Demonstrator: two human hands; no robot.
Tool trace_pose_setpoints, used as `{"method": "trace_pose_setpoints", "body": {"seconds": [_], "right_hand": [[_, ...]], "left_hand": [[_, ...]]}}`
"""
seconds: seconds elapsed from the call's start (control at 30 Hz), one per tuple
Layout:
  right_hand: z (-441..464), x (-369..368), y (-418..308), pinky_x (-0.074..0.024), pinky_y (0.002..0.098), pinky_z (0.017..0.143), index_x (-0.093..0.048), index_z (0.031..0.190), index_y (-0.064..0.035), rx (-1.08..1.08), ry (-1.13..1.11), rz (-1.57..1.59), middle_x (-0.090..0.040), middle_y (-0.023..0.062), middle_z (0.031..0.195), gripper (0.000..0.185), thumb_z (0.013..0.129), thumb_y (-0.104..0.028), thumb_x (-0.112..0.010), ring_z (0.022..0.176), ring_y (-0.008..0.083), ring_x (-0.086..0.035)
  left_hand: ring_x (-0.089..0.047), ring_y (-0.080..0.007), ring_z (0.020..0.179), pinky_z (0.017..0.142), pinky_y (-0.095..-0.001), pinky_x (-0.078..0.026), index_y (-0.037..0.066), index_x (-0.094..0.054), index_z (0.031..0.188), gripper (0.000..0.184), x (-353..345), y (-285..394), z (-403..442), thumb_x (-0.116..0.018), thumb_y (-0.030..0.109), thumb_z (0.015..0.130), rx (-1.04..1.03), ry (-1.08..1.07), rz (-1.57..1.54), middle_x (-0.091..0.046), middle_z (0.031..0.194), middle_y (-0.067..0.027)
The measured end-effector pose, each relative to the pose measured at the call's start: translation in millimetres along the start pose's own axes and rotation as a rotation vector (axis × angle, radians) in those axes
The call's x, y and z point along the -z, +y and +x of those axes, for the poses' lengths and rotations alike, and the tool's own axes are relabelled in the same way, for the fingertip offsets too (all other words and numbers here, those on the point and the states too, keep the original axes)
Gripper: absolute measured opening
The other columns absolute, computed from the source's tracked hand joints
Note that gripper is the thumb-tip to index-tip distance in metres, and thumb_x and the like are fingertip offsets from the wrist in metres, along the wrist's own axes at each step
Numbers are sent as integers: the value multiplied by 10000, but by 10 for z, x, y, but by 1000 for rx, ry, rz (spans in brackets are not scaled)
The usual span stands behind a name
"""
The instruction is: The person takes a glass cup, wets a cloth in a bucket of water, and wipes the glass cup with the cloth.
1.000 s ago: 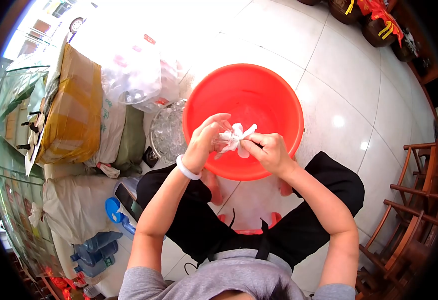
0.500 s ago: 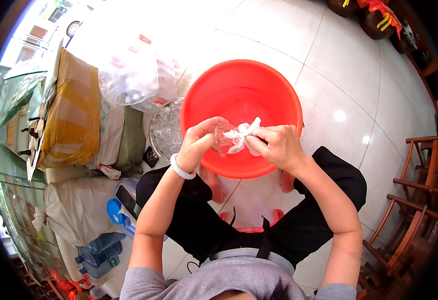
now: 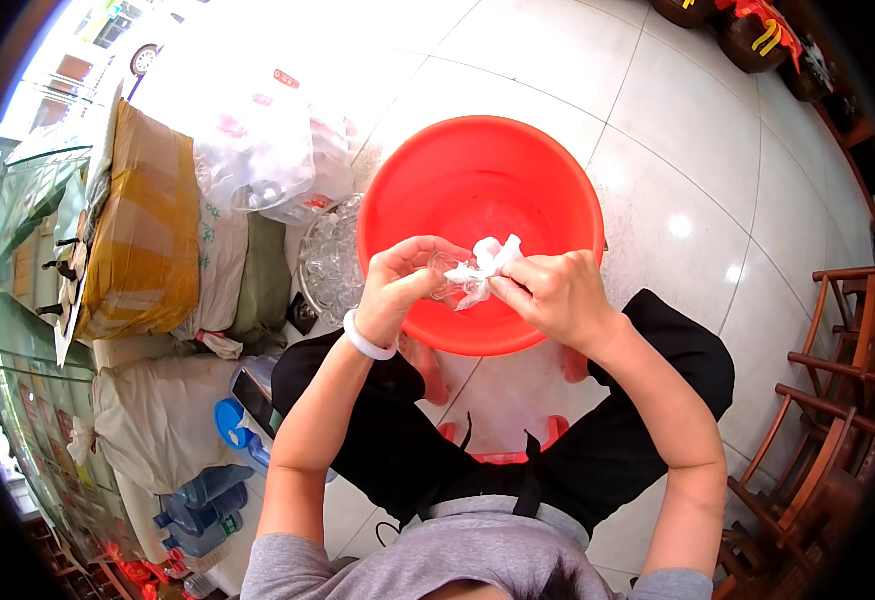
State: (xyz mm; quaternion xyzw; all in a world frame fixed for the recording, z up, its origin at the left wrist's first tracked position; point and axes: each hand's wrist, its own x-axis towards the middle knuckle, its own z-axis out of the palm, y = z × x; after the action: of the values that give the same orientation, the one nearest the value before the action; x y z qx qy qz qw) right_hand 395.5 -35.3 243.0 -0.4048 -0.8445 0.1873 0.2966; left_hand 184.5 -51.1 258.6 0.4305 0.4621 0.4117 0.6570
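Over the near part of a red plastic basin [image 3: 478, 140] both of my hands are close together. My left hand [image 3: 403, 280] has its fingers wrapped round a small clear glass [image 3: 444, 278]. A crumpled white tissue or cloth [image 3: 496, 256] is pinched in my right hand [image 3: 558, 290], and part of it is at the mouth of the glass or inside it. Left of the basin stands a round container heaped with clear glassware [image 3: 333, 262].
Plastic bags [image 3: 258, 150], a taped cardboard box [image 3: 143, 230] and sacks [image 3: 148, 410] line the left side. Blue bottles [image 3: 198, 510] lie below them. Wooden chairs [image 3: 828, 400] stand at the right, dark jars [image 3: 753, 45] at the upper right.
The glass has turned slightly in my left fingers, and the white cloth has shifted a little. Both hands stay over the basin.
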Motion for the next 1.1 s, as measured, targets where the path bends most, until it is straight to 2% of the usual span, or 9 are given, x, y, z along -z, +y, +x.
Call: {"method": "trace_pose_setpoints", "body": {"seconds": [0.33, 0.43, 0.5, 0.63, 0.73, 0.8, 0.9, 1.1], "right_hand": [[6, 1, -4, -395, 309, 396, -634, 671, -72, 13, -19, -15, -585, 59, 542, 123, 755, -160, -650, 451, 213, -556], [1, -6, -5, -394, 308, 397, -637, 673, -70, 9, -30, -26, -585, 59, 543, 123, 757, -160, -647, 452, 213, -557], [1, -12, 0, -393, 308, 397, -638, 675, -69, 5, -39, -34, -585, 59, 542, 124, 758, -160, -645, 452, 214, -557], [8, -4, 11, -396, 307, 404, -645, 691, -68, -3, -8, 57, -585, 63, 546, 114, 764, -155, -637, 454, 213, -556], [10, -23, 42, -405, 321, 409, -641, 684, -73, -32, 7, 130, -588, 75, 547, 137, 771, -180, -627, 467, 222, -569], [11, -19, 58, -410, 336, 411, -630, 665, -79, -56, 20, 163, -586, 85, 540, 168, 774, -206, -621, 475, 232, -579], [21, 9, 51, -410, 342, 417, -629, 663, -69, -70, 14, 198, -587, 94, 548, 182, 778, -209, -614, 475, 237, -577], [7, 144, 111, -418, 340, 430, -623, 651, -77, -23, 11, 105, -598, 85, 568, 190, 782, -214, -609, 493, 222, -582]], "left_hand": [[-618, -193, 929, 766, -288, -536, -64, -559, 1047, 278, -11, 23, -14, -462, -32, 789, 22, -22, -42, -613, 1037, -151], [-618, -202, 934, 783, -301, -532, -65, -558, 1055, 288, -57, 19, -16, -446, -27, 793, 12, 3, 63, -608, 1050, -155], [-620, -220, 921, 776, -331, -527, -80, -553, 1048, 356, -22, 23, -4, -417, -72, 719, 59, 19, 31, -604, 1069, -185], [-616, -222, 937, 797, -329, -520, -71, -555, 1063, 374, 35, 20, -7, -414, -79, 716, 48, -13, -78, -607, 1060, -175], [-604, -232, 977, 831, -331, -506, -62, -530, 1121, 401, 45, 19, -10, -454, -87, 727, 67, -81, -67, -596, 1079, -169], [-591, -235, 1008, 849, -329, -493, -57, -487, 1188, 436, -11, 28, -34, -537, -78, 755, -22, -89, -87, -578, 1109, -165], [-586, -234, 1017, 854, -325, -490, -47, -455, 1228, 490, 103, -33, -9, -616, -45, 765, 0, -130, -24, -567, 1125, -164], [-592, -224, 1007, 850, -307, -489, -46, -457, 1232, 486, 151, -41, 8, -624, -19, 777, 20, -110, -52, -570, 1121, -161]]}}
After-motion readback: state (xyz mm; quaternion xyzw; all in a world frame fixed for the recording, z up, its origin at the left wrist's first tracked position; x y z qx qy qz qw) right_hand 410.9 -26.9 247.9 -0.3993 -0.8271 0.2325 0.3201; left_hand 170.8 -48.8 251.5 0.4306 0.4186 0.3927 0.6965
